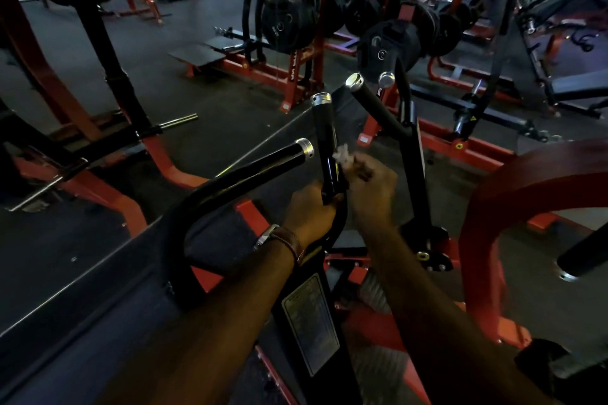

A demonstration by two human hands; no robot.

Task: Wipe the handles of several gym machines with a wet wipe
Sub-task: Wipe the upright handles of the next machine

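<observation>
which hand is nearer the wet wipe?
Right. The right hand pinches the wet wipe against the upright handle; the left hand grips that handle's base, below the wipe.

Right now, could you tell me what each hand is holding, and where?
The right hand pinches the wipe against the upright handle; the left hand grips that handle's base.

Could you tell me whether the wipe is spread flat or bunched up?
Bunched up: the wipe shows as a crumpled white wad pinched by the right hand against the upright handle.
</observation>
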